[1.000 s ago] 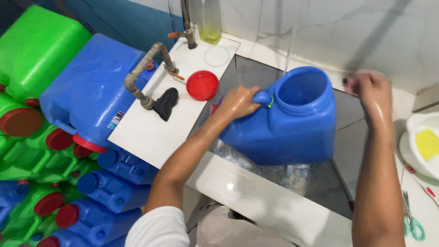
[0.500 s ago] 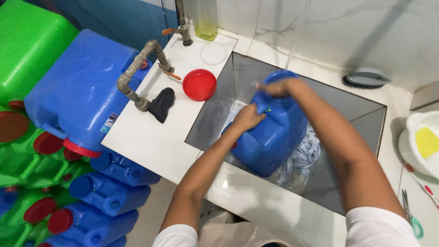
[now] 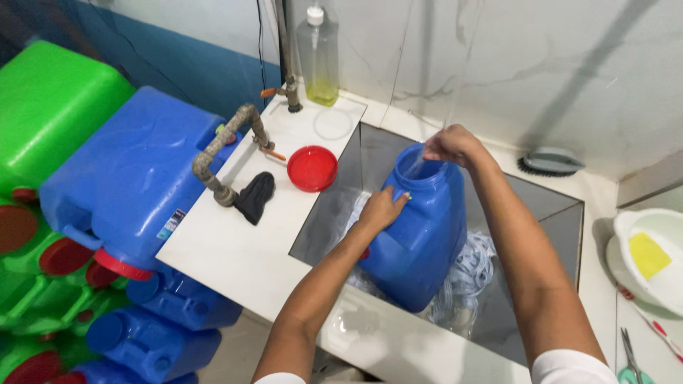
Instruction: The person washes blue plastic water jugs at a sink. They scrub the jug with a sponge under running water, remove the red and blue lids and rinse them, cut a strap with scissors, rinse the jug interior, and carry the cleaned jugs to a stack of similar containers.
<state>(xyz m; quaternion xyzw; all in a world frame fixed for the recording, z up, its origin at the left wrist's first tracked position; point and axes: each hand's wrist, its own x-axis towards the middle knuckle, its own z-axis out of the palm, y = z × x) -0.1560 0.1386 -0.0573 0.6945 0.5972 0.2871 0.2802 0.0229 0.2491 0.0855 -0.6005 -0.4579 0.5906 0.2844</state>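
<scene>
Right hand (image 3: 455, 146) now over jug (image 3: 420, 235) mouth.

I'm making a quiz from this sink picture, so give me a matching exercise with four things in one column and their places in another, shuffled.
1. round red plastic lid
2. grey scrubbing brush
3. large blue plastic jug
4. black cloth

A. in the sink, held by both hands
B. on the ledge by the back wall
C. on the white counter beside the pipe's base
D. on the white counter at the sink's edge

Pairs: 1-D, 2-B, 3-A, 4-C
</scene>
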